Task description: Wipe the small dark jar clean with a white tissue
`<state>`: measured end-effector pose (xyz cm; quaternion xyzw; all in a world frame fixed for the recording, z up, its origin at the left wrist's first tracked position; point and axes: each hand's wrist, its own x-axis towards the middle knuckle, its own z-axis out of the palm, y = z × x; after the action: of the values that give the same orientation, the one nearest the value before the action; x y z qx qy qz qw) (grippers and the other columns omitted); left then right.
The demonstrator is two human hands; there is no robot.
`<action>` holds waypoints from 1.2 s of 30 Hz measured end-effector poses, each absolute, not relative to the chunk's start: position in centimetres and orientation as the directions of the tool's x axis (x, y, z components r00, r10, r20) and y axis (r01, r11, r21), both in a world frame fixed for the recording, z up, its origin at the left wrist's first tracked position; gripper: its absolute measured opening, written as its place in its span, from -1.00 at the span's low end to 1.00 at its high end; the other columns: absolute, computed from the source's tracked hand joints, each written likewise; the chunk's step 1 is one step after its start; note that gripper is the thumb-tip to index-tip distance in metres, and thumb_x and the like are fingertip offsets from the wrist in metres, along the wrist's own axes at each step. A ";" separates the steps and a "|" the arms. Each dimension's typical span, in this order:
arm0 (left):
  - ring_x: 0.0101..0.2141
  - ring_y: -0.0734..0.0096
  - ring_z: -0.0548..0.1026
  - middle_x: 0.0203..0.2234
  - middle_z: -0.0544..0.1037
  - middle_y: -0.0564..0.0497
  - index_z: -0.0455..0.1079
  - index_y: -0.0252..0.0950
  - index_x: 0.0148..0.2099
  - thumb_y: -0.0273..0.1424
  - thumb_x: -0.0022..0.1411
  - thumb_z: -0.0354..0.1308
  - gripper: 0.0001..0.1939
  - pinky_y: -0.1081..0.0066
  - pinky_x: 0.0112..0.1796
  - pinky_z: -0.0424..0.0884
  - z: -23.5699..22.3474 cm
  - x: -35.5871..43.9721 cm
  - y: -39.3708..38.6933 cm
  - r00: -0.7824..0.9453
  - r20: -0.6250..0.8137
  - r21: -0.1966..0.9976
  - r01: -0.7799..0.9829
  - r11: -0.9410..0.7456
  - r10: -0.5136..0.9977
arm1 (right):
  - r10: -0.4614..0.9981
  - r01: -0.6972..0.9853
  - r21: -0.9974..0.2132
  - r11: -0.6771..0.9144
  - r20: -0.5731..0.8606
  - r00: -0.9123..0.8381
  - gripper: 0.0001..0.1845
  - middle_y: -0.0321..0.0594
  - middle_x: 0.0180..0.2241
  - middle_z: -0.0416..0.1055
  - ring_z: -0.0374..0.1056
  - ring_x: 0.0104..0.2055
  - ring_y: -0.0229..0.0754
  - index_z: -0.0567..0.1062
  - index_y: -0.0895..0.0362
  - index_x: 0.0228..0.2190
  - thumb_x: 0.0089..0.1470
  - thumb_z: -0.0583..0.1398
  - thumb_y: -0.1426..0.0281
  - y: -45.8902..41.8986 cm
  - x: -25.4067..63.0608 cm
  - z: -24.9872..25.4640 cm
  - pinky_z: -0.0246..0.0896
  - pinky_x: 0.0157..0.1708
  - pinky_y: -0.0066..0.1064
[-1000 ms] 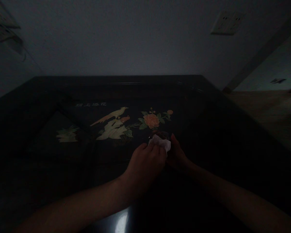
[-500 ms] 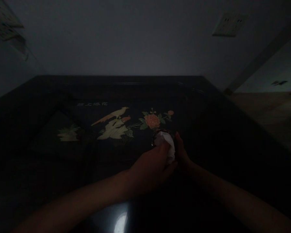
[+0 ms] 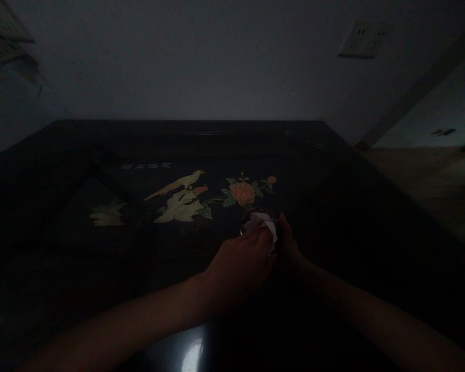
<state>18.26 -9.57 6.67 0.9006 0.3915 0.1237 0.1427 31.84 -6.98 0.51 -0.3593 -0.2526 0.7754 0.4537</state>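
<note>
The scene is very dark. My left hand (image 3: 238, 263) is closed on a crumpled white tissue (image 3: 264, 223) and presses it onto a small dark round object (image 3: 251, 214) whose shape I cannot make out. My right hand (image 3: 287, 248) is wrapped round that object from the right side. Both hands are above a black lacquered table (image 3: 352, 206), just below its painted orange flower (image 3: 242, 192).
The table top carries a pale bird painting (image 3: 180, 199), a small leafy motif (image 3: 107, 214) and a line of characters (image 3: 146, 166). Behind the table is a grey wall with a socket plate (image 3: 362, 39). Wooden floor (image 3: 437, 181) shows at the right.
My left hand slid right and forward with the tissue, then drew it back slightly; less of the tissue shows now. My right hand stayed on the dark object.
</note>
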 end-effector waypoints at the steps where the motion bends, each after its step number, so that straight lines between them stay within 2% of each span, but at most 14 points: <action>1: -0.18 0.24 0.53 -0.24 0.52 -0.14 0.19 -0.36 -0.09 -0.44 0.30 -0.04 -0.85 0.34 -0.27 0.48 6.6 18.3 -9.5 0.658 0.094 0.372 0.673 -0.639 0.747 | 0.890 -0.535 -0.713 -0.453 -0.331 -0.313 -0.42 -0.13 -0.29 0.57 0.36 0.03 0.06 0.53 0.11 -0.37 -0.18 0.18 -0.14 -6.9 31.8 0.5 0.19 0.06 -0.13; 5: -0.31 0.28 0.56 -0.34 0.54 -0.07 0.20 -0.33 -0.07 -0.44 0.28 -0.02 -0.83 0.39 -0.36 0.45 6.6 18.2 -9.4 0.650 0.058 0.406 0.678 -0.612 0.758 | 0.897 -0.567 -0.696 -0.441 -0.327 -0.297 -0.43 -0.13 -0.31 0.57 0.39 -0.01 0.04 0.53 0.11 -0.37 -0.14 0.15 -0.13 -6.9 31.6 0.6 0.21 0.04 -0.13; 12: -0.45 0.25 0.57 -0.43 0.56 -0.02 0.24 -0.27 -0.04 -0.35 0.30 -0.03 -0.79 0.39 -0.46 0.41 7.8 17.6 -9.1 0.656 -0.007 0.298 0.722 -0.625 0.754 | 0.888 -0.557 -0.695 -0.455 -0.307 -0.343 -0.44 -0.14 -0.29 0.56 0.38 -0.01 0.02 0.52 0.11 -0.33 -0.10 0.14 -0.10 -7.0 31.9 0.8 0.21 0.02 -0.17; 17: -0.39 0.23 0.58 -0.34 0.57 -0.04 0.25 -0.25 0.02 -0.45 0.28 -0.01 -0.74 0.36 -0.46 0.44 8.5 17.1 -9.0 0.676 -0.066 0.166 0.733 -0.660 0.734 | 0.859 -0.534 -0.682 -0.500 -0.312 -0.405 -0.36 -0.13 -0.26 0.55 0.40 -0.05 0.05 0.52 0.09 -0.24 -0.12 0.12 -0.16 -7.0 32.0 0.1 0.28 -0.07 -0.14; 20: -0.34 0.24 0.57 -0.29 0.57 -0.06 0.31 -0.29 -0.06 -0.51 0.25 0.00 -0.79 0.34 -0.42 0.46 8.8 16.9 -9.1 0.672 -0.058 0.113 0.739 -0.664 0.739 | 0.862 -0.517 -0.704 -0.486 -0.289 -0.417 -0.33 -0.14 -0.31 0.56 0.45 -0.16 0.03 0.52 0.09 -0.23 -0.14 0.12 -0.19 -7.0 32.0 -0.1 0.33 -0.20 -0.18; 23: -0.32 0.25 0.56 -0.30 0.57 -0.05 0.36 -0.31 -0.18 -0.55 0.21 0.04 -0.85 0.34 -0.38 0.46 9.5 16.6 -9.2 0.675 -0.011 0.083 0.736 -0.672 0.738 | 0.866 -0.534 -0.694 -0.483 -0.289 -0.408 -0.34 -0.16 -0.34 0.56 0.46 -0.27 -0.04 0.53 0.08 -0.24 -0.13 0.12 -0.19 -7.1 32.0 0.0 0.34 -0.36 -0.30; 26: -0.34 0.26 0.55 -0.33 0.57 -0.03 0.38 -0.30 -0.19 -0.55 0.21 0.04 -0.85 0.33 -0.35 0.45 10.5 15.8 -9.1 0.624 0.083 0.033 0.777 -0.628 0.777 | 0.891 -0.599 -0.664 -0.448 -0.276 -0.360 -0.42 -0.24 -0.35 0.56 0.45 -0.36 -0.12 0.53 0.04 -0.26 -0.13 0.16 -0.15 -7.0 32.0 0.2 0.31 -0.49 -0.39; 31: -0.37 0.23 0.54 -0.39 0.56 -0.08 0.42 -0.32 -0.20 -0.55 0.22 -0.01 -0.81 0.33 -0.40 0.42 11.2 14.4 -7.6 0.488 0.160 -0.077 0.873 -0.482 0.858 | 0.941 -0.669 -0.670 -0.322 -0.152 -0.301 -0.46 -0.23 -0.39 0.55 0.42 -0.44 -0.16 0.53 0.07 -0.28 -0.07 0.14 -0.11 -6.4 32.1 0.2 0.23 -0.64 -0.47; 33: -0.35 0.23 0.54 -0.34 0.57 -0.10 0.41 -0.31 -0.12 -0.57 0.22 -0.04 -0.74 0.35 -0.40 0.41 10.8 14.1 -6.8 0.469 0.139 -0.095 0.883 -0.459 0.872 | 0.946 -0.668 -0.682 -0.297 -0.116 -0.303 -0.43 -0.20 -0.41 0.54 0.40 -0.47 -0.16 0.52 0.10 -0.27 -0.05 0.11 -0.12 -6.2 32.2 0.0 0.22 -0.66 -0.47; 36: -0.29 0.19 0.54 -0.31 0.56 -0.13 0.39 -0.32 -0.05 -0.60 0.20 -0.06 -0.68 0.34 -0.37 0.42 9.5 14.2 -5.9 0.461 0.023 -0.084 0.885 -0.458 0.887 | 0.952 -0.653 -0.712 -0.260 -0.076 -0.296 -0.39 -0.20 -0.44 0.52 0.38 -0.51 -0.18 0.51 0.12 -0.26 -0.04 0.08 -0.13 -6.1 32.2 0.0 0.21 -0.68 -0.47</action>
<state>14.18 -5.93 9.49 0.8537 0.5189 -0.0119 -0.0419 32.25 -6.10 0.02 -0.2577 -0.2906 0.7506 0.5345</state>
